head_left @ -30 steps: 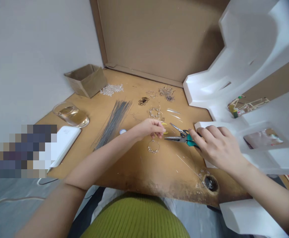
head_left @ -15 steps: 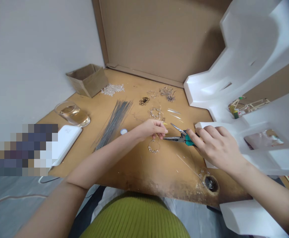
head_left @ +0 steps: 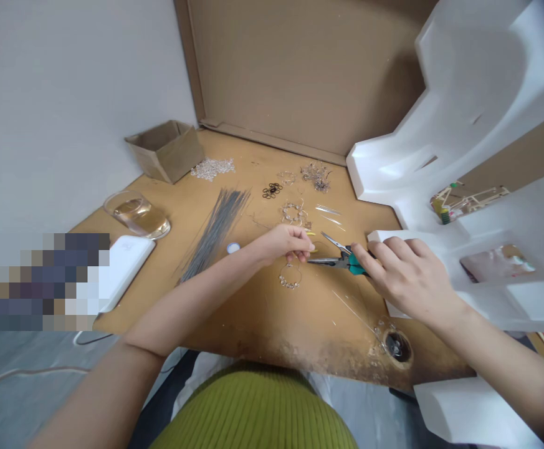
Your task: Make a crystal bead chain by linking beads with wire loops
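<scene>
My left hand (head_left: 293, 242) is closed in a pinch over the middle of the table. From its fingers hangs a thin wire ring with clear beads (head_left: 289, 284). Small yellow parts (head_left: 310, 233) show beside the fingertips; what they belong to is hidden. Wrapped round the teal handles of long-nose pliers (head_left: 356, 264) is my right hand (head_left: 405, 274). The pliers' jaws stand apart and point left, with the lower jaw's tip close to my left fingers. Whether that tip touches the wire I cannot tell.
A bundle of grey wires (head_left: 218, 231) lies left of my hands. Behind are loose clear beads (head_left: 213, 168), black flower-shaped wire (head_left: 272, 190) and beaded pieces (head_left: 316, 176). A glass of liquid (head_left: 136, 215) and a cardboard box (head_left: 164, 153) stand left; white foam (head_left: 379, 168) borders the right.
</scene>
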Action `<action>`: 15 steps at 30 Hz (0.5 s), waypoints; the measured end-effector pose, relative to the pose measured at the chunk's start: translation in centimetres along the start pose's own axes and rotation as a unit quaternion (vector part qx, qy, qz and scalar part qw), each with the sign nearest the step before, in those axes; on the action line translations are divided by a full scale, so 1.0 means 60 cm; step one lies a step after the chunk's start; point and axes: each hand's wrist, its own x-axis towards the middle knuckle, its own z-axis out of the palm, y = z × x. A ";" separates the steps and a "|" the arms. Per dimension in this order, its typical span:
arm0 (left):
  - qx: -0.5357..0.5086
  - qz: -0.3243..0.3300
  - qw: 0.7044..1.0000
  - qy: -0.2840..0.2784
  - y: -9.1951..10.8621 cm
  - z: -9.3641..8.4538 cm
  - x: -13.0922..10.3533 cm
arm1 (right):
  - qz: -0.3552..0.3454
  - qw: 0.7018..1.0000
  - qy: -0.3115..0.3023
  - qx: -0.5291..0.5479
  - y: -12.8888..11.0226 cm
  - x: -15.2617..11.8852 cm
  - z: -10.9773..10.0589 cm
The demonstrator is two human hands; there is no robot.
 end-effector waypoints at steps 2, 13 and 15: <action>0.001 -0.005 1.000 0.002 0.001 0.001 0.000 | -0.001 1.000 -0.002 -0.001 0.000 0.001 -0.001; 0.006 0.000 1.000 0.006 -0.004 0.003 0.005 | -0.003 1.000 0.006 0.007 0.001 0.001 -0.004; 0.024 0.021 0.999 0.025 -0.003 0.008 0.001 | 0.012 1.000 -0.018 0.020 0.000 0.003 -0.006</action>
